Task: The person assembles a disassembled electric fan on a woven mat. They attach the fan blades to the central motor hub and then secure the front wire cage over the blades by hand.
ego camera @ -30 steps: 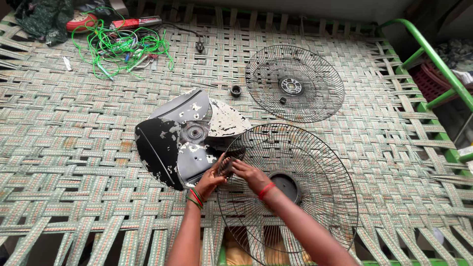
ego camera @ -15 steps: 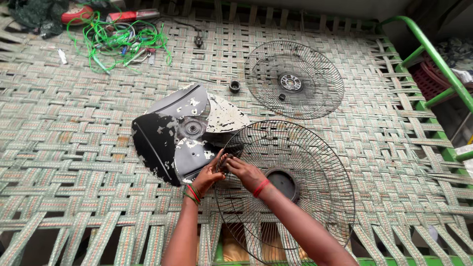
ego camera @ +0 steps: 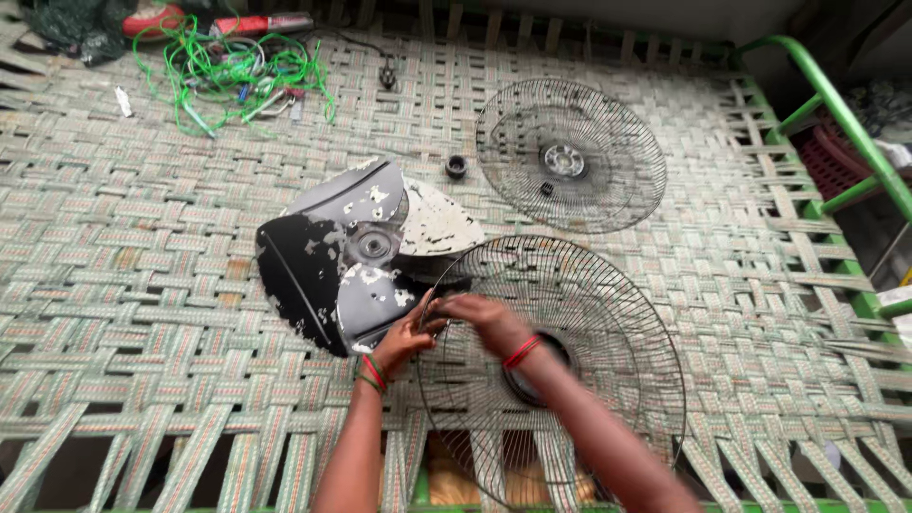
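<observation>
Both hands work at the left rim of a large wire fan guard [ego camera: 608, 313], which lies flat on a woven cot [ego camera: 142, 247] of green and pale straps. The left hand [ego camera: 404, 337] closes its grip on the rim wire from the outside, with the fingers curled around it; coloured bangles sit on this wrist. The right hand [ego camera: 489, 318] reaches across the guard from inside, and its fingers meet the left hand at the same place on the rim. This hand is blurred, so I cannot tell if its grip is closed on the wire or only touches it. A red thread goes around the right wrist.

Just beside the hands, on the left, lies a fan blade [ego camera: 366, 247] — dark and grey, with much peeled paint. Its right edge sits under the rim of the guard. A second, smaller wire guard [ego camera: 570, 157] lies further up on the cot, well apart from the hands. A small dark nut [ego camera: 456, 167] rests between this guard and the blade. In the top left corner there is a bundle of green wire [ego camera: 237, 71], tangled with some tools. A green metal frame [ego camera: 836, 114] runs along the right side of the cot.
</observation>
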